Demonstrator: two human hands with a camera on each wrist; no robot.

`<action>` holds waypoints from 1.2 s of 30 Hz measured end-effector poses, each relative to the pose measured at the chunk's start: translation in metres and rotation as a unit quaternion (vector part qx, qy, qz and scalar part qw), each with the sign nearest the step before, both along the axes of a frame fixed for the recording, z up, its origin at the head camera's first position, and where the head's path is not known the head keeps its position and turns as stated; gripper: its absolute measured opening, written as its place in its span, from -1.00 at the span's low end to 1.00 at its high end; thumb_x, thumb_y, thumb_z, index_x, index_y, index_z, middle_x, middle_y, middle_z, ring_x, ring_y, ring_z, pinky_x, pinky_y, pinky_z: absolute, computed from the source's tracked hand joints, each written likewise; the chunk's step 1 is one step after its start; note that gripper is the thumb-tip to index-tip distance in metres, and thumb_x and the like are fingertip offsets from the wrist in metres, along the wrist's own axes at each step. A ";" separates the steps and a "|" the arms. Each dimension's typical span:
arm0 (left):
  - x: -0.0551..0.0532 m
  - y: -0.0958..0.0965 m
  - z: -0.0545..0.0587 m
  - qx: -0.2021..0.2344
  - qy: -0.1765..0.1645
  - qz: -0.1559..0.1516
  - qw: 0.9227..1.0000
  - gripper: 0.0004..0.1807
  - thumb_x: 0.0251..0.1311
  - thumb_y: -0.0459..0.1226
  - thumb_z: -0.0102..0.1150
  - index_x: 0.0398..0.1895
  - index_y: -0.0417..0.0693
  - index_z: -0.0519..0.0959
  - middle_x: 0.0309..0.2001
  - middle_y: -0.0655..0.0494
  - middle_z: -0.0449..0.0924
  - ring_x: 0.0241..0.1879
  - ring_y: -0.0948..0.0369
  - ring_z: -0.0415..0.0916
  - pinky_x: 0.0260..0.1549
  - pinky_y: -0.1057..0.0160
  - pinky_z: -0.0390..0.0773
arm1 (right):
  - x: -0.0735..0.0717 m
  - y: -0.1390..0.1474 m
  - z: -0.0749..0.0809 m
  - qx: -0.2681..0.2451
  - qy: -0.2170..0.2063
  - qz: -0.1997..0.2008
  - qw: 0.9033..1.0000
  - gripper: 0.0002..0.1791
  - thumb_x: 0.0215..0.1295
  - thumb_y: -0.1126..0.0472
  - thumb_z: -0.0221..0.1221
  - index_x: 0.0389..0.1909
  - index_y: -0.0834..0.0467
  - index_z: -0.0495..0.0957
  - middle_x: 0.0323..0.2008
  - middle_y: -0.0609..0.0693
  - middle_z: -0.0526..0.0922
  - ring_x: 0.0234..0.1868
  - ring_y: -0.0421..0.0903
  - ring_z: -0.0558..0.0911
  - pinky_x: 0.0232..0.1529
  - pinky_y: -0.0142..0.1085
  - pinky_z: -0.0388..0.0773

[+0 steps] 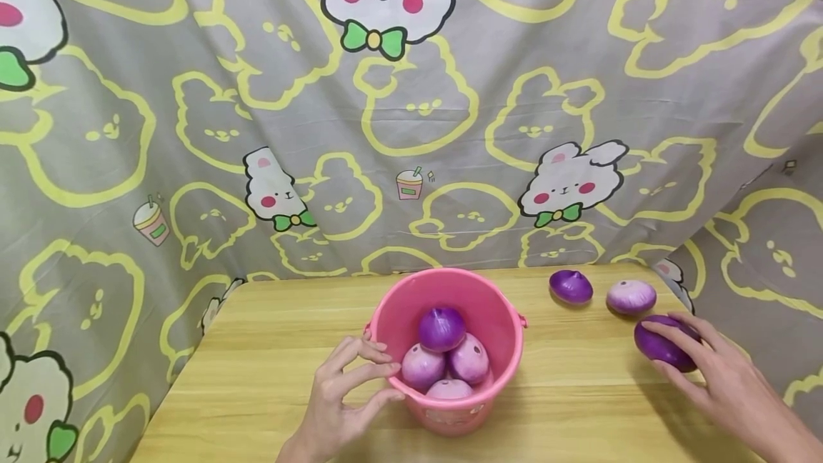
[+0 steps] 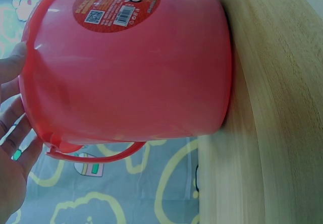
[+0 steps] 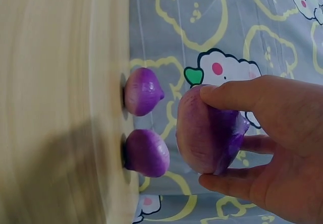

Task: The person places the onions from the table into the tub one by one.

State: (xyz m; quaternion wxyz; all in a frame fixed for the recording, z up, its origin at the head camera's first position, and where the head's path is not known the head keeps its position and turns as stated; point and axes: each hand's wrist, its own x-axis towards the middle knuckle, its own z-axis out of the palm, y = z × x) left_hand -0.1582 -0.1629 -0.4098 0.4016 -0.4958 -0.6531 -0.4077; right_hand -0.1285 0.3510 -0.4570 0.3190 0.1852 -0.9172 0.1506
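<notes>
A pink bucket (image 1: 450, 416) stands upright on the table with several purple onions (image 1: 442, 329) inside. My left hand (image 1: 350, 388) grips its rim at the near left side, thumb and fingers around the edge. In the left wrist view the bucket's outer wall (image 2: 136, 77) fills much of the picture. On the right, my right hand (image 1: 723, 370) holds a purple onion (image 1: 665, 343) between thumb and fingers. The right wrist view shows this held onion (image 3: 209, 130) raised off the tabletop. Beyond it lie a dark purple onion (image 1: 571, 287) and a paler onion (image 1: 631, 297).
The wooden table (image 1: 270, 334) ends at a grey curtain (image 1: 411, 134) with cartoon prints, which hangs behind and at both sides. A bucket handle (image 2: 101, 157) hangs along the bucket's side. The two loose onions sit near the table's back right corner.
</notes>
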 end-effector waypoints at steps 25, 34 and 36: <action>-0.001 0.001 -0.001 0.004 0.005 -0.002 1.000 -0.78 0.21 -0.19 0.47 -0.22 -0.16 0.75 -0.27 -0.04 0.64 -0.18 -0.01 0.58 0.06 0.17 0.57 | -0.009 -0.033 0.028 -0.003 0.019 0.014 1.000 -0.49 0.21 -0.02 0.46 0.18 -0.04 0.65 0.23 0.17 0.50 0.04 0.24 0.57 -0.17 -0.10 0.59; -0.001 0.001 0.001 0.006 0.004 -0.003 1.000 -0.78 0.20 -0.19 0.48 -0.22 -0.16 0.75 -0.26 -0.04 0.64 -0.17 0.01 0.58 0.08 0.18 0.55 | -0.017 -0.042 0.043 0.000 0.029 0.044 0.999 -0.34 0.43 -0.43 -0.04 0.14 -0.04 0.67 0.27 0.09 0.50 0.02 0.16 0.59 -0.06 -0.66 0.44; -0.001 0.001 0.001 0.005 0.003 -0.003 1.000 -0.78 0.21 -0.19 0.47 -0.22 -0.16 0.75 -0.26 -0.04 0.64 -0.17 0.01 0.58 0.08 0.18 0.55 | -0.018 -0.044 0.046 -0.004 0.029 0.049 0.998 -0.32 0.44 -0.43 -0.10 0.13 -0.02 0.67 0.25 0.10 0.50 0.02 0.15 0.58 0.04 -0.77 0.25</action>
